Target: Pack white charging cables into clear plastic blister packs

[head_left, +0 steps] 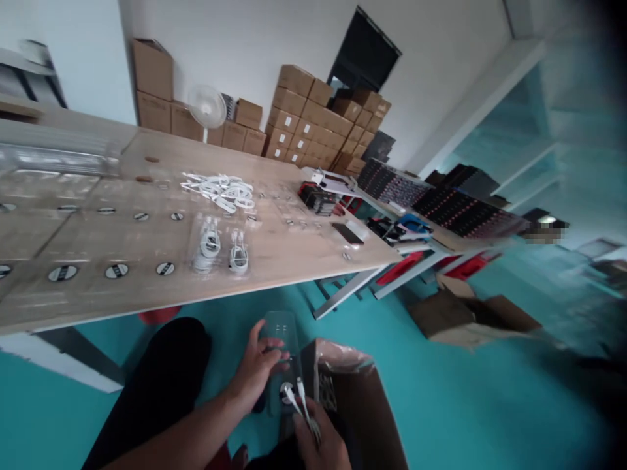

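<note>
My left hand (259,362) is closed on a clear plastic tray (281,323), held above my lap with its long side running away from me. Low in the view, my right hand (323,437) grips a white cable (304,408); its two plug ends stick up over the tray's near end. A round black-and-white label (285,391) shows at that end of the tray. Just right of both hands stands an open cardboard box (365,405) with a plastic liner at its rim. Part of the cable is hidden inside my right hand.
On the wooden table (284,254) lie a heap of white cables (220,191), coiled cables in clear trays (209,241), and rows of labelled clear trays (116,269). Another open carton (470,310) sits on the green floor at right. Stacked cartons (308,124) line the wall.
</note>
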`<state>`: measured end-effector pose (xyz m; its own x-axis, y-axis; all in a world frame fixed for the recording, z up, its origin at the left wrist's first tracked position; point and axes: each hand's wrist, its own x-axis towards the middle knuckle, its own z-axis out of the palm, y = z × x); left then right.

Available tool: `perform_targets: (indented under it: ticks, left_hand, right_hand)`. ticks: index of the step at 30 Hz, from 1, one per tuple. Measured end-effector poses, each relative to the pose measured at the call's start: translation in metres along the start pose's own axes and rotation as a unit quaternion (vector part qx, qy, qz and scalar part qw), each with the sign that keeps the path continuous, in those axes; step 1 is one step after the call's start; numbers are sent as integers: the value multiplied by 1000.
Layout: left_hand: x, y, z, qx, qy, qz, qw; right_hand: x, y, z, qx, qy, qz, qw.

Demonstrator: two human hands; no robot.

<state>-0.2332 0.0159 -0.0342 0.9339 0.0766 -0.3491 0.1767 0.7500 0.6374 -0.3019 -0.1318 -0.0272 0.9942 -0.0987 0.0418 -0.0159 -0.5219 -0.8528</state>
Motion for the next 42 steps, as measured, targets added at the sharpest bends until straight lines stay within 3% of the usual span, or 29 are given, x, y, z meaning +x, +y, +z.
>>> perform_targets:
  ticks: [4,8,12,15,17,20,24,26,29,34,38,42]
  left_hand:
    - [-17,-20,-55,92,-9,-2,996]
    - [-25,-28,-86,152,-27,-26,988]
    - [-24,-26,-89,143,-51,-38,988]
    - [-21,-25,-90,170,-31,-13,985]
    - [-18,-25,-93,182,-1,7,983]
    - [-15,-26,-99,226,26,32,973]
    - [-17,-23,-100,215,-39,24,976]
    - [-19,-21,-97,149,-69,0,987]
    - [-20,-21,-94,82,-55,-28,995]
    - [-17,-27,-95,63,-51,-88,993]
    - [-16,-30,-98,54,-39,-82,994]
    - [-14,-32,-101,109,-19,-47,993]
  right_hand:
    - [-19,-3,15,189,-84,210,955]
    - [-24,1,39,259,-139,256,921]
    - [-22,3,60,238,-196,237,921]
    - [-20,5,71,238,-212,239,917]
    - [-18,6,76,233,-192,242,922]
    - [-15,8,80,175,-135,203,954]
    - [-9,10,79,113,-92,170,975]
    - [-7,12,76,125,-90,178,972]
    - [-4,15,75,147,-104,194,964]
    - [-1,12,84,160,-140,225,951]
    - [0,7,92,156,-168,229,946]
    - [2,7,98,162,-188,241,938]
